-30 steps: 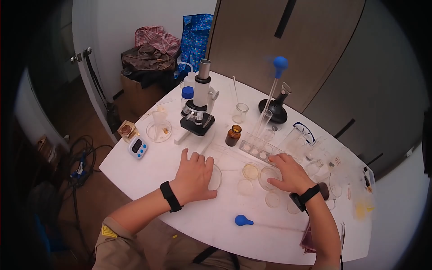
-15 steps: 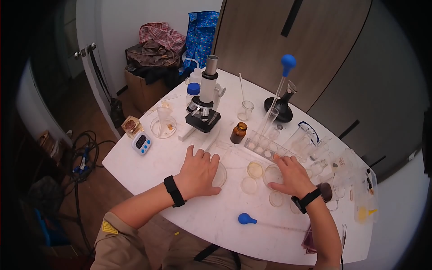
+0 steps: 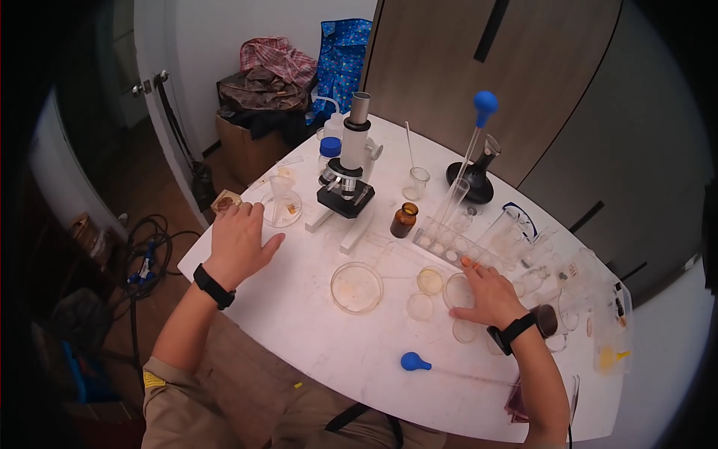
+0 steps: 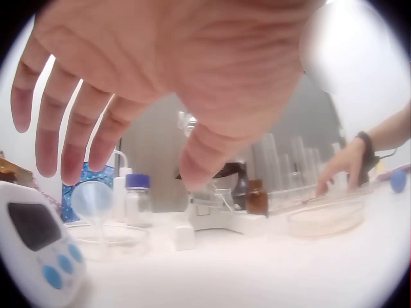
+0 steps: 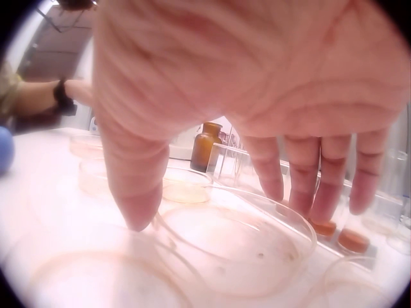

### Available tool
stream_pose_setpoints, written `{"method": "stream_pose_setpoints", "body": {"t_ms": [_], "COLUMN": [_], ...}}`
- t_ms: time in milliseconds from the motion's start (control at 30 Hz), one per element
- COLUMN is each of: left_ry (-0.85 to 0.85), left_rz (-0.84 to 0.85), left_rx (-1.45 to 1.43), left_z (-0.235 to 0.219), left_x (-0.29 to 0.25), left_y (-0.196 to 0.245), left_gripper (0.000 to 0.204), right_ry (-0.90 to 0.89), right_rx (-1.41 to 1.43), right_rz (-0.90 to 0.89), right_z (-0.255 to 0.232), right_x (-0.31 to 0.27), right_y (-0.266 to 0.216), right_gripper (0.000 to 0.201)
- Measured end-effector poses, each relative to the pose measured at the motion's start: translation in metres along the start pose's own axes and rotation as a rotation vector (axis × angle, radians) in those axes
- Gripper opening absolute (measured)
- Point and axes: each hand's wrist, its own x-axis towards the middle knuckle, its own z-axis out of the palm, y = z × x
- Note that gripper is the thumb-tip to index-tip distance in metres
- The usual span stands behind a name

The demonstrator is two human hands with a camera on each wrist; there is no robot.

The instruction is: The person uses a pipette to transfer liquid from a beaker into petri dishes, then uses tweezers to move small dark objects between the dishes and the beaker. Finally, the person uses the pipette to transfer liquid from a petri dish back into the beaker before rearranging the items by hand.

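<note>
My left hand point(image 3: 241, 243) is at the table's left side, fingers spread and holding nothing. In the left wrist view a white timer point(image 4: 67, 263) with blue buttons stands close by; the hand hides it in the head view. A glass petri dish point(image 3: 357, 288) lies mid-table, apart from both hands. My right hand point(image 3: 493, 294) hovers over another petri dish point(image 5: 225, 237), its thumb point(image 5: 140, 208) right by the rim. The other fingers reach down toward the clear test tube rack point(image 3: 441, 247), close to orange-brown round pieces point(image 5: 353, 240).
A microscope point(image 3: 348, 187) stands behind the dishes, beside a brown bottle point(image 3: 404, 221). A blue-bulbed pipette point(image 3: 416, 361) lies near the front edge; another blue bulb point(image 3: 486, 103) rises above the rack. Glassware point(image 3: 535, 277) crowds the right side. A funnel point(image 3: 283, 191) stands in a dish at left.
My left hand has left the mid-table petri dish and moved left to the timer, uncovering the dish. My right hand stays near the rack, while the head view shifts slightly.
</note>
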Motion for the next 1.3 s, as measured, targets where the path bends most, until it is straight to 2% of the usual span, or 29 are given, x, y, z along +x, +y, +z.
{"method": "stream_pose_setpoints", "body": {"t_ms": [100,200,267,400,500,567,667,800,867,1033,1100,1167,1300], "left_ry": [0.083,0.052,0.066,0.07,0.094,0.102,0.139,0.106,0.096,0.096,0.116,0.063,0.088], "left_rz": [-0.055,-0.085,-0.08,-0.085,-0.074,-0.058,0.0,0.043,0.071,0.098,0.103,0.085,0.105], "left_rx": [0.0,0.014,0.007,-0.015,-0.036,-0.046,-0.105,-0.244,-0.295,-0.515,-0.54,-0.592,-0.637], "left_z": [0.003,-0.001,-0.001,-0.009,-0.009,-0.009,-0.008,-0.021,-0.027,-0.031,-0.034,-0.036,-0.028], "left_x": [-0.01,-0.018,-0.021,-0.022,-0.022,-0.021,-0.022,-0.025,-0.03,-0.042,-0.046,-0.048,-0.05], "left_y": [-0.03,-0.04,-0.04,-0.032,-0.029,-0.025,-0.013,0.021,0.033,0.049,0.052,0.053,0.057], "left_gripper": [0.043,0.042,0.042,0.041,0.04,0.041,0.044,0.047,0.047,0.044,0.038,0.028,0.019], "right_ry": [0.022,-0.022,0.091,0.042,0.142,0.301,0.312,0.336,0.231,0.192,0.166,0.132,0.138], "right_rx": [0.001,0.023,0.009,0.039,0.052,0.083,0.16,0.112,0.101,0.077,0.062,0.025,0.014], "right_rz": [0.006,0.055,0.0,0.075,0.076,-0.014,-0.043,-0.143,-0.158,-0.164,-0.145,-0.12,-0.111], "right_z": [0.002,0.0,0.003,-0.017,-0.023,-0.031,-0.051,-0.046,-0.038,-0.022,-0.019,-0.016,-0.007], "right_x": [0.003,0.003,0.001,-0.004,-0.007,-0.006,0.011,0.052,0.071,0.095,0.097,0.097,0.097], "right_y": [-0.001,-0.004,-0.001,-0.011,-0.011,-0.014,-0.039,-0.069,-0.083,-0.094,-0.095,-0.095,-0.093], "right_gripper": [0.102,0.102,0.098,0.088,0.08,0.079,0.079,0.077,0.078,0.073,0.073,0.073,0.073]}}
